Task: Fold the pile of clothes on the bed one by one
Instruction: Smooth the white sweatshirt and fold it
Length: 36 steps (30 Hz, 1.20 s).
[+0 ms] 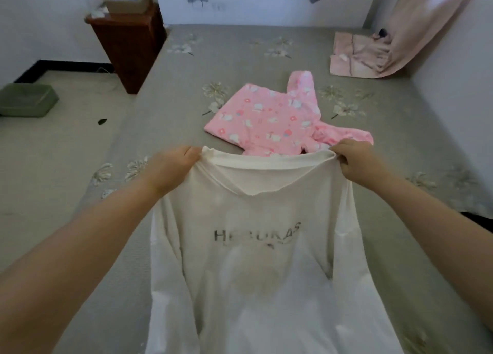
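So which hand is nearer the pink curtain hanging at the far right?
Right. The right hand grips the white shirt's collar on the side below the pink curtain; the left hand grips the opposite end, farther away.

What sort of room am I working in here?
Most likely a bedroom: a wide bed with a grey floral cover, a wooden nightstand beside it, and clothes laid out for folding.
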Tool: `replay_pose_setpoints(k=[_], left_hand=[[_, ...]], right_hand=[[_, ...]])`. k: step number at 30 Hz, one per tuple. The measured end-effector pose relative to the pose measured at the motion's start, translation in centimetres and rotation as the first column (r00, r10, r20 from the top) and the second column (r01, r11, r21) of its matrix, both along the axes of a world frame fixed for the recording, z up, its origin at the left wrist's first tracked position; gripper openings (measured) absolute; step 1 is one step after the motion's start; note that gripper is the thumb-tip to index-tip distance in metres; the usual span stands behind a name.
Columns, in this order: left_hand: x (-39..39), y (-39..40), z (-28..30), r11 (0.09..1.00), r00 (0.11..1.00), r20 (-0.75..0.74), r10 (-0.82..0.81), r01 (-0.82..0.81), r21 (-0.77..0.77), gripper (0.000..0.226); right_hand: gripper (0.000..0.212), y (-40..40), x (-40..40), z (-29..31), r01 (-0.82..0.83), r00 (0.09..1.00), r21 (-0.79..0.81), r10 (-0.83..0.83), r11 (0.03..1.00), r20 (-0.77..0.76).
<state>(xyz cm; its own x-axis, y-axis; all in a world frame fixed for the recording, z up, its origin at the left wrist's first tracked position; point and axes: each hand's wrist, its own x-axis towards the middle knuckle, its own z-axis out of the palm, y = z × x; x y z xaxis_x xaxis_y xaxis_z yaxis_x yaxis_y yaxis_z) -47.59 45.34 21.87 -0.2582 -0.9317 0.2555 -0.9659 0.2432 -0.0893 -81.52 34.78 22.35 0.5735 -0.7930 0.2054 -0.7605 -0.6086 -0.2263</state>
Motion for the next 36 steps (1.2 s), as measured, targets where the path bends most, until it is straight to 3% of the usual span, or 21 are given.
replay_pose_setpoints(k=[2, 4, 7, 9, 12, 16, 19, 21, 25, 29, 32, 34, 36], left_hand=[[0.9, -3.4, -0.2, 0.999, 0.998, 0.066, -0.024, 0.026, -0.039, 0.028], [1.3, -7.1, -1.1, 0.999, 0.996, 0.071, 0.046, -0.046, -0.003, 0.018], [0.8, -11.6, -4.7, 0.909, 0.908, -0.113, 0.404, -0.385, 0.158, 0.036], [-0.5, -12.2, -8.4, 0.832, 0.844, -0.108, 0.525, -0.482, 0.273, 0.048], [-3.4, -9.8, -16.4, 0.821, 0.884, -0.047, 0.466, -0.412, 0.395, 0.057], [-7.3, -0.7, -25.9, 0.688, 0.903, -0.022, 0.429, -0.311, 0.655, 0.056], [-8.1, 6.1, -30.6, 0.574, 0.897, 0.043, 0.440, -0.318, 0.754, 0.058], [-7.9, 8.6, -32.2, 0.592, 0.896, 0.022, 0.444, -0.312, 0.744, 0.059], [-8.0, 9.5, -33.6, 0.727, 0.925, -0.045, 0.378, -0.267, 0.633, 0.060], [-7.7, 9.6, -33.9, 0.703, 0.898, -0.086, 0.431, -0.274, 0.656, 0.064], [-7.6, 10.5, -32.8, 0.749, 0.884, -0.166, 0.436, -0.255, 0.612, 0.062], [-7.6, 12.3, -31.8, 0.743, 0.824, -0.159, 0.544, -0.386, 0.546, 0.065], [-7.8, 15.1, -30.9, 0.622, 0.678, -0.149, 0.720, -0.533, 0.574, 0.074]], right_hand=[[0.028, -3.5, 1.2, -0.5, 0.055, 0.998, -0.026, -0.055, 0.998, 0.021], [0.034, -7.1, 2.8, -1.7, 0.136, 0.990, -0.025, -0.135, 0.990, 0.037], [0.033, -10.6, 5.3, -5.3, 0.379, 0.918, 0.127, -0.390, 0.917, 0.077], [0.048, -9.9, 6.9, -9.7, 0.454, 0.889, 0.195, -0.457, 0.869, -0.031], [0.058, -5.0, 8.6, -17.6, 0.326, 0.941, 0.295, -0.279, 0.898, -0.190], [0.055, 5.2, 7.7, -27.1, 0.193, 0.930, 0.455, -0.015, 0.869, -0.366], [0.050, 11.2, 6.2, -30.5, 0.086, 0.938, 0.496, 0.098, 0.864, -0.334], [0.044, 12.8, 5.5, -31.9, 0.081, 0.924, 0.422, 0.092, 0.903, -0.372], [0.049, 13.1, 4.8, -34.3, 0.056, 0.899, 0.325, 0.094, 0.944, -0.428], [0.052, 13.4, 4.8, -35.3, 0.059, 0.910, 0.293, 0.069, 0.954, -0.409], [0.052, 13.5, 5.1, -34.9, 0.072, 0.917, 0.303, 0.056, 0.950, -0.394], [0.052, 13.6, 5.2, -34.7, 0.083, 0.919, 0.321, 0.052, 0.943, -0.390], [0.057, 13.8, 5.2, -34.6, 0.088, 0.929, 0.358, 0.054, 0.930, -0.367]])
